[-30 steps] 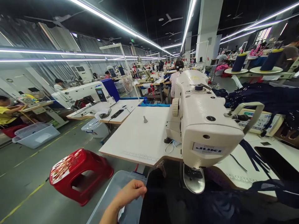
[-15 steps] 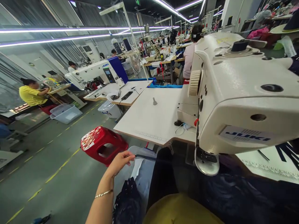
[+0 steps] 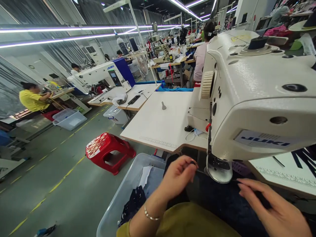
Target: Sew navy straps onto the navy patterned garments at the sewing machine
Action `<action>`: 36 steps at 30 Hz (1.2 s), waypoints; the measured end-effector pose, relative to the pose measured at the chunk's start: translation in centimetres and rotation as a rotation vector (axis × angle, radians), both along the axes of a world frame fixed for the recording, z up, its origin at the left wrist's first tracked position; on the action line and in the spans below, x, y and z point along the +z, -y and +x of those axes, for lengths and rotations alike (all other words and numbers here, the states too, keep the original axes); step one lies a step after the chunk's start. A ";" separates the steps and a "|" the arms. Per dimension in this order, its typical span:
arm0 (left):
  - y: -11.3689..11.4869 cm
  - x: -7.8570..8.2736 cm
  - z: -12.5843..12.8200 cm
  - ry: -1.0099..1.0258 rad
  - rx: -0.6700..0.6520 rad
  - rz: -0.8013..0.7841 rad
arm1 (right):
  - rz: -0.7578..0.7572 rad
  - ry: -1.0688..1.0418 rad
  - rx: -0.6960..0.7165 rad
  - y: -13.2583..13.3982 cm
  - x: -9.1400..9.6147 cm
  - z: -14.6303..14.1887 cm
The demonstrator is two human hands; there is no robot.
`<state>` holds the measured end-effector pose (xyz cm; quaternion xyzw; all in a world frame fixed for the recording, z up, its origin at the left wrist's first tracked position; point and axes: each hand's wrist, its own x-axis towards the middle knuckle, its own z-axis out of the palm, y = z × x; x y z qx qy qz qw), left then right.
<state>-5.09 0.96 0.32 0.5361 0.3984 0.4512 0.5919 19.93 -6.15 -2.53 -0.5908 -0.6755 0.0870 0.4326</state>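
My left hand (image 3: 176,177) is closed in front of the sewing machine (image 3: 251,98), left of its rounded metal plate (image 3: 219,171). Its fingertips pinch together; a small dark bit shows there, too little to name. To the right of the plate, my right hand (image 3: 271,204) has thumb and forefinger nearly together, pointing at the plate. Something dark shows at its fingertips and under the palm, but its kind is unclear. Dark navy cloth (image 3: 207,194) lies below both hands. At the left, a clear plastic bin (image 3: 111,204) holds dark strips (image 3: 134,202) and bluish-grey pieces.
A red stool (image 3: 108,151) stands left of the bin. The white table (image 3: 153,123) carries a small grey metal piece (image 3: 163,105) and a cord. Dark strips (image 3: 297,161) lie on the right-hand tabletop. A second sewing machine (image 3: 98,79) and several people are beyond.
My left hand has moved right and up from over the bin, where it held a dark strip, to the machine's front. My right hand has come into view at the lower right.
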 end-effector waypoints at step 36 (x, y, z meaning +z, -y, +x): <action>3.4 -0.4 3.7 -1.019 -0.193 0.988 | 0.040 0.107 0.174 0.5 -0.1 -2.7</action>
